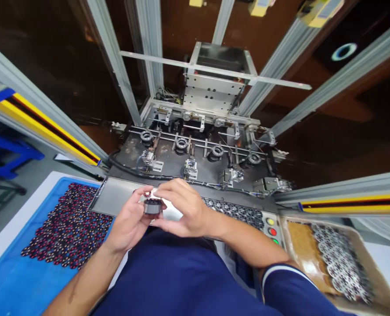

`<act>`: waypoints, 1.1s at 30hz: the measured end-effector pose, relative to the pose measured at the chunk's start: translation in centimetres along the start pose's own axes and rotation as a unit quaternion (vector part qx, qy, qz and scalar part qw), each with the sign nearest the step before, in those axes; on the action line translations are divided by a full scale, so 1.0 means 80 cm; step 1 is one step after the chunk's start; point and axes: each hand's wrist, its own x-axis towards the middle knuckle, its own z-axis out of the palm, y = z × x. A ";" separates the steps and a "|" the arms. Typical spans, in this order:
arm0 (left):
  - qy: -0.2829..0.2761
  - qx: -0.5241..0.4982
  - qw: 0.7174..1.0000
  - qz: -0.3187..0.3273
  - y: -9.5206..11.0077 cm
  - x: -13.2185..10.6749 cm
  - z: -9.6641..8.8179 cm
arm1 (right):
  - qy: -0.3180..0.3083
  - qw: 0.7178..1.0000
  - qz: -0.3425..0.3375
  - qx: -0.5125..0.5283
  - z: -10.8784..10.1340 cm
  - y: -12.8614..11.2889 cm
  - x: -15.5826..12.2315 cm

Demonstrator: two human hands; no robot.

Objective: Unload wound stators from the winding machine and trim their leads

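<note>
In front of my torso, a small round metal part (pixel 152 206) with a grey side wall and dark top sits between my hands. My left hand (pixel 129 221) is closed around it, fingertips showing at its far side. My right hand (pixel 186 208) curves in from the right, thumb low and fingers high, its tips at the part. A small red and white piece (pixel 147 194) shows just above the part, near the fingertips; which hand holds it I cannot tell. Beneath the hands lies a shiny metal plate (pixel 116 197).
On the left, a blue tray (pixel 4 281) bears rows of dark-red round parts (pixel 73 226). Ahead stands a machine with several ring-topped fixtures (pixel 181 145). Silver parts (pixel 237 213) lie right of my hands, beside push buttons (pixel 272 231). A lined box (pixel 389 289) holds silver rings (pixel 341 261). Yellow bars (pixel 46 125) flank the station.
</note>
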 end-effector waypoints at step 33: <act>-0.016 0.322 0.943 0.088 -0.026 -0.015 -0.067 | -0.410 0.796 0.215 0.389 -0.001 0.055 0.039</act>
